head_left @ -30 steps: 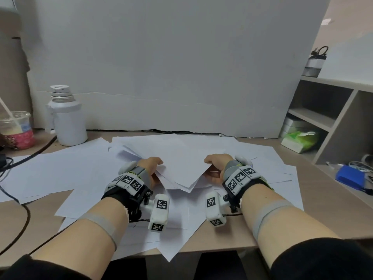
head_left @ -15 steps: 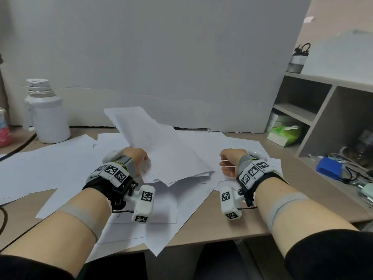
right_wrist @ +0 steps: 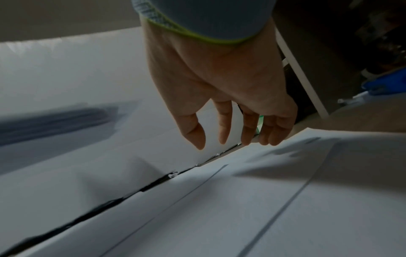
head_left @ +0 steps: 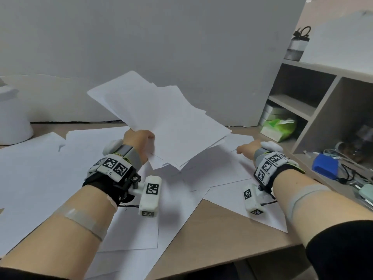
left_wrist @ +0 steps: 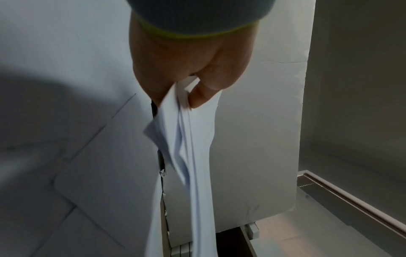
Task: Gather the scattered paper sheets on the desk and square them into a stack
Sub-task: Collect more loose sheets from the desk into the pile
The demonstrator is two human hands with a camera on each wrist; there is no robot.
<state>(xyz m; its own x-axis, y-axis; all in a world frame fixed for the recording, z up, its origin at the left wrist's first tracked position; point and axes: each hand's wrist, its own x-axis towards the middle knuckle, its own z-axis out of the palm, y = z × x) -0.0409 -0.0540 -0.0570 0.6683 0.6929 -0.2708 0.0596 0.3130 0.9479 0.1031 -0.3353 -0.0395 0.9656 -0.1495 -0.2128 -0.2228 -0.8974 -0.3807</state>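
My left hand [head_left: 139, 141] pinches a loose bundle of white sheets [head_left: 159, 120] by its near edge and holds it tilted above the desk. In the left wrist view the thumb [left_wrist: 204, 93] presses the bundle's edge [left_wrist: 186, 139] against the fingers. My right hand [head_left: 249, 148] hovers empty just over the loose sheets [head_left: 232, 168] at the right, its fingers [right_wrist: 224, 125] straight and spread a little above the paper [right_wrist: 285, 200]. More white sheets [head_left: 36, 178] lie overlapping across the wooden desk [head_left: 232, 237].
A white jug [head_left: 12, 114] stands at the back left. A grey shelf unit [head_left: 314, 110] at the right holds a green packet [head_left: 278, 127]; a blue object [head_left: 325, 165] and cables lie beside it. A white board [head_left: 161, 47] closes off the back.
My left hand has lifted the bundle higher off the desk. The right hand has let go of it and moved right, over the sheets near the shelf.
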